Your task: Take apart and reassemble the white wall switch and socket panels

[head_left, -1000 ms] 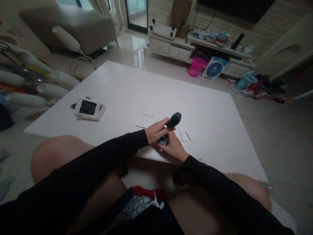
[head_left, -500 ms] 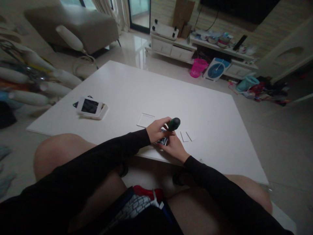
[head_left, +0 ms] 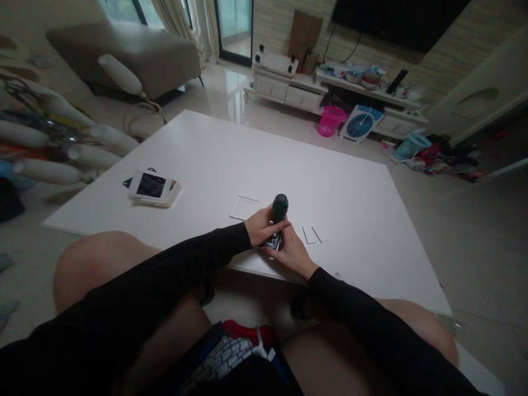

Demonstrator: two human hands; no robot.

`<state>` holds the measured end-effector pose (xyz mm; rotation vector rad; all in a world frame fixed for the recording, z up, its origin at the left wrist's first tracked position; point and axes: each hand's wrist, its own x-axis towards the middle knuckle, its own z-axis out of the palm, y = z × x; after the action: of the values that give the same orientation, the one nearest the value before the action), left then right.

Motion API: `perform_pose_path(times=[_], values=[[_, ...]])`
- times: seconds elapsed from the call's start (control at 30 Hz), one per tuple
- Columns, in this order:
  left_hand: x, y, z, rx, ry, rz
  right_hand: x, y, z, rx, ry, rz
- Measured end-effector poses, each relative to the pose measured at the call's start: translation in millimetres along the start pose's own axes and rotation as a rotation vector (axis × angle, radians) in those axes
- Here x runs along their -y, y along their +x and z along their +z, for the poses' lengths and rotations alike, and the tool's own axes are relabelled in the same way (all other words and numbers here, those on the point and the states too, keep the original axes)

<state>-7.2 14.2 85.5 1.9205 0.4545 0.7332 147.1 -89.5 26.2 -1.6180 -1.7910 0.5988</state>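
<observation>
My left hand (head_left: 259,226) is closed round the lower part of a screwdriver, its thumb across the front. The screwdriver's dark green handle (head_left: 280,207) stands nearly upright above the hands. Below it, a small dark and metallic part (head_left: 273,241), perhaps the back of a wall switch, is held at the table's near edge by my right hand (head_left: 295,252), whose fingers wrap its right side. The screwdriver's tip is hidden. Just beyond my left hand lies a thin white rectangular frame (head_left: 244,207). Two small white plates (head_left: 314,234) lie right of my right hand.
On the white table (head_left: 330,181), a white box (head_left: 170,198) stands at the left with a picture-printed card (head_left: 150,185) on top. A grey bench (head_left: 124,60), a pink basket (head_left: 331,121) and a blue-and-white fan (head_left: 359,123) stand beyond the table.
The screwdriver handle has swung left from a rightward lean to nearly upright. Both hands keep their grip at the same spot. The view has tipped up slightly.
</observation>
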Motion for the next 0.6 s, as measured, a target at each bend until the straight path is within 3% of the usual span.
perform_pose_path(times=[0.13,0.37,0.6], values=[[-2,6,-3.1,-0.059,-0.059,0.042,1,0,-1,-0.015,-0.005,-0.018],[-7,2,-13.6,-0.013,-0.148,0.032,5,0,-4,0.02,-0.054,0.032],[-2,0,-7.7,0.058,-0.109,0.051,1,1,-2,0.008,-0.007,-0.027]])
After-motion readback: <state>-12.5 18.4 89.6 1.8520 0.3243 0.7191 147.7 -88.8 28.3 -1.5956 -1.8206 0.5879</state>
